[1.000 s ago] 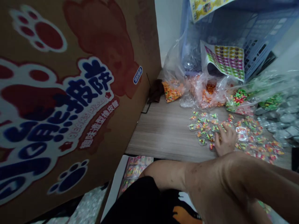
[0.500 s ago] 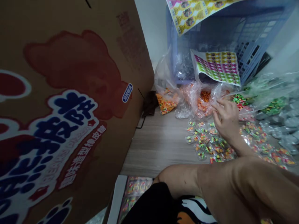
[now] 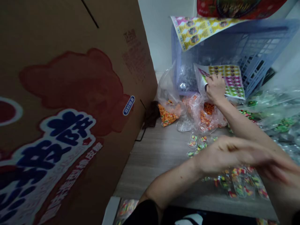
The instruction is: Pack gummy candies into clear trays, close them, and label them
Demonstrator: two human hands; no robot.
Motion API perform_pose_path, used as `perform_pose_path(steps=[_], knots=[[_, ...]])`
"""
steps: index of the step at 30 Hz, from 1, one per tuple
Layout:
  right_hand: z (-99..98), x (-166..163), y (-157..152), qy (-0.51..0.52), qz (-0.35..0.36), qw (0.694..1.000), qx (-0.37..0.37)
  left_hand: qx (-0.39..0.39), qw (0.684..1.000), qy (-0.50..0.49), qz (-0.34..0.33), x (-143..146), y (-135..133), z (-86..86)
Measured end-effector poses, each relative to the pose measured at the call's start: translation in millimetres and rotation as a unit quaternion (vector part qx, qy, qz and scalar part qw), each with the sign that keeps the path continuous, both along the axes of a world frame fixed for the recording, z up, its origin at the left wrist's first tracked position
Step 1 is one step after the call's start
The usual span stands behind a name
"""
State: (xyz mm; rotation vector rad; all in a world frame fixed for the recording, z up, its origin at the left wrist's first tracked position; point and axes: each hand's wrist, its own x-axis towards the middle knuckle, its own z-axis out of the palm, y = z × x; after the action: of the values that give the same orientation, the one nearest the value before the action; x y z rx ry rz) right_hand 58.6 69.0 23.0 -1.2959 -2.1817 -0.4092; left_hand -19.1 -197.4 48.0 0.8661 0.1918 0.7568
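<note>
My right hand [image 3: 215,88] reaches to the blue plastic basket, its bent fingers closed on the curled left side of a printed sticker sheet [image 3: 234,82]. My left hand [image 3: 236,153] crosses in front of my right forearm, palm partly turned down. Its fingers stretch to the right and are blurred by motion; I see nothing held in them. Beneath it lie many small clear packs [image 3: 239,182] with colourful pieces, partly hidden by my arms. A clear bag of orange pieces [image 3: 206,120] stands just below my right hand.
The blue basket [image 3: 264,40] holds clear plastic pieces [image 3: 186,76]; another sticker sheet [image 3: 194,32] hangs over its rim. A large cardboard box [image 3: 131,131] walls off the left. Another orange-filled bag [image 3: 167,114] sits beside it. Bags with green pieces [image 3: 284,123] lie at the right.
My right hand has moved up from the bag area to the sticker sheet. My left hand has come into view, stretched to the right over the packs. The view has tilted upward.
</note>
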Motion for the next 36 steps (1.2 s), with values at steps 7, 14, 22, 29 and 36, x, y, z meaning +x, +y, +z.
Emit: perform_pose_path(steps=[7,14,22,29,36], knots=[[-4.0,62.1,-85.5,-0.034,0.146,0.984,0.091,-0.141,0.918,0.081,0.363,-67.9,127.7,-30.7],[-23.1,119.9,-124.3,-0.074,0.307,0.946,0.075,-0.160,0.873,0.164,0.431,-76.0,125.2,-17.1],[-10.2,97.1,-147.6,-0.061,0.233,0.969,0.058,0.000,0.801,0.128,0.585,-65.9,-5.3,-25.6],[-48.5,22.6,-255.4,0.137,0.225,0.962,-0.069,-0.207,0.786,0.112,0.572,-43.6,-53.7,-92.5],[-79.1,-9.4,-319.4,0.142,0.223,0.959,-0.101,-0.229,0.828,0.072,0.507,-50.7,-90.5,-102.8]])
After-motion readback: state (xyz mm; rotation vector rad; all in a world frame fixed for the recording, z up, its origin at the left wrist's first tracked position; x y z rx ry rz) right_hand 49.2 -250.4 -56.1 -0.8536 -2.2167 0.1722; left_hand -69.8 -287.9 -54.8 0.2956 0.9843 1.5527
